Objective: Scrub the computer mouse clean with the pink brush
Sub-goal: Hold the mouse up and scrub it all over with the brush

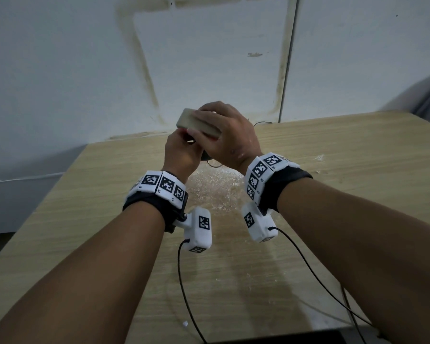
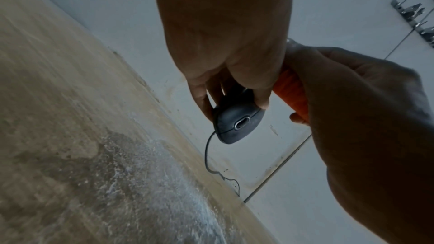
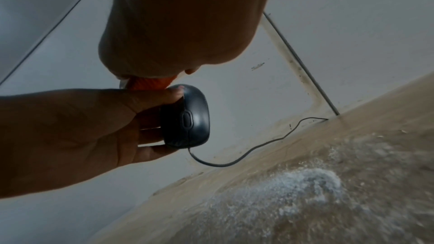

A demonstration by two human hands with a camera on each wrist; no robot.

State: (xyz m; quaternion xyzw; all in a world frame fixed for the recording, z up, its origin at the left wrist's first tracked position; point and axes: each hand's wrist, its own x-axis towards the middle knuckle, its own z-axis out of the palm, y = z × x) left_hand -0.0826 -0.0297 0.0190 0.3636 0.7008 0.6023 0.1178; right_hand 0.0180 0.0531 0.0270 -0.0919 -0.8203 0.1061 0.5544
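Observation:
Both hands are raised above the wooden table [image 1: 333, 194]. My left hand [image 1: 181, 150] grips a dark grey wired mouse [image 2: 237, 123], thumb on one side and fingers on the other, buttons and wheel facing outward [image 3: 185, 118]. My right hand [image 1: 229, 137] grips a brush [image 1: 196, 122] with a beige back. Its pinkish-orange bristles [image 2: 291, 92] press against the rear end of the mouse [image 3: 150, 83]. In the head view only a sliver of the mouse [image 1: 205, 157] shows below the hands. Its thin cable [image 3: 246, 153] hangs down to the table's far edge.
A patch of white powdery residue [image 1: 214, 192] lies on the table under the hands. A white stained wall [image 1: 209, 58] stands close behind the table. A metal hook rack [image 2: 415, 18] hangs on the wall. Thin black sensor cables [image 1: 181, 281] trail from the wrists.

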